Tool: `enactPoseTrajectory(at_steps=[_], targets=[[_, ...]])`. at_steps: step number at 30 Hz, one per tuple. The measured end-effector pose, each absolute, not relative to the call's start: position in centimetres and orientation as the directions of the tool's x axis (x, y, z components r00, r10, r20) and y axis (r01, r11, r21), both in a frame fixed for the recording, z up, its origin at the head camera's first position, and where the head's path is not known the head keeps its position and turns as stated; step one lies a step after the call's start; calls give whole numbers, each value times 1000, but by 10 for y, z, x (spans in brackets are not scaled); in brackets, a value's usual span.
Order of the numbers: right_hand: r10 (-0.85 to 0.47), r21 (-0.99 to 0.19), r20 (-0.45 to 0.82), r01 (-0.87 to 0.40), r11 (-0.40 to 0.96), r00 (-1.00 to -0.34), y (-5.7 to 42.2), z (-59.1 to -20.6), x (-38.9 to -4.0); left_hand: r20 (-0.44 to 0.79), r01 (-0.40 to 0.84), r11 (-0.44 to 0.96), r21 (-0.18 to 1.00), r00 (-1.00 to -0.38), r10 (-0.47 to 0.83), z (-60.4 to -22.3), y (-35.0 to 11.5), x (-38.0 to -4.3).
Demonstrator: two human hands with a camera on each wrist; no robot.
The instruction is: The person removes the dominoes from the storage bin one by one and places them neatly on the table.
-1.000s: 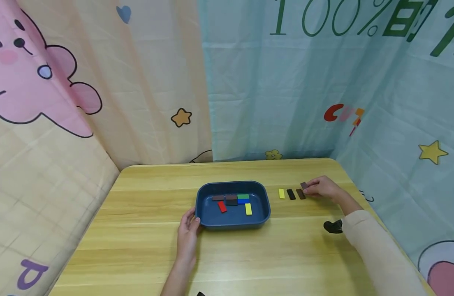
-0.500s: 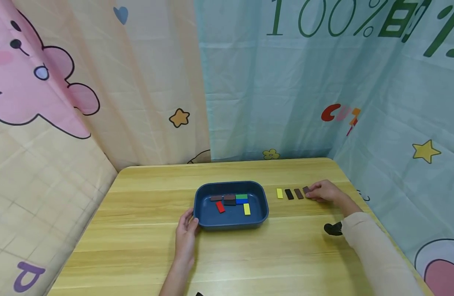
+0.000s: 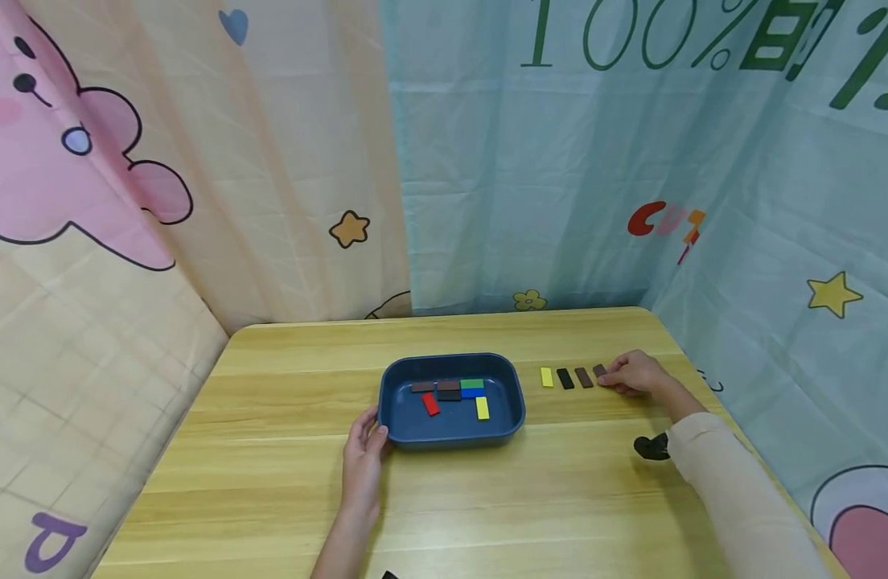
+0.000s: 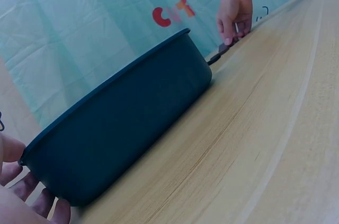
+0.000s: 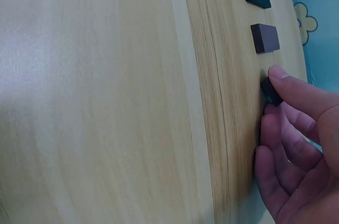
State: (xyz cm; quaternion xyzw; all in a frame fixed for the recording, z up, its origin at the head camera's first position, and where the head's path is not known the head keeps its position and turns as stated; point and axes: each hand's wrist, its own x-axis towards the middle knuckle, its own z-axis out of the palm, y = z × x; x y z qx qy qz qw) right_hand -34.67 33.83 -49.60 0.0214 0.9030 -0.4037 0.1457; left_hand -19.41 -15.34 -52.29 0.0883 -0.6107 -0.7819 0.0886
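My left hand (image 3: 362, 462) holds the left end of a dark blue rectangular tray (image 3: 451, 441), thumb at the rim and fingers against the side wall. Several small coloured blocks lie in the tray, among them a red block (image 3: 430, 404), a yellow block (image 3: 483, 408) and a green block (image 3: 471, 383). To the right, my right hand (image 3: 635, 373) pinches a dark brown block (image 5: 271, 91) between thumb and fingers, right at the tabletop. It ends a row with a brown block (image 3: 584, 377), a black block (image 3: 565, 379) and a yellow block (image 3: 547, 377).
The wooden table (image 3: 270, 482) ends at a rounded back edge close to the hanging printed curtains (image 3: 524, 201). A black wrist strap part (image 3: 651, 447) juts out beside my right sleeve (image 3: 733, 490).
My right hand has brought the dark brown block down and slightly towards me, to the right end of the row. The left hand keeps its place on the tray.
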Motion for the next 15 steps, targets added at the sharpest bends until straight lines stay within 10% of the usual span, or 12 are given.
enactPoseTrajectory(at_steps=[15], targets=[[-77,-638,-258,110,762,-963,342,-494,-346,-48,12,-248,969,-970,-237,-524,-154,-194]])
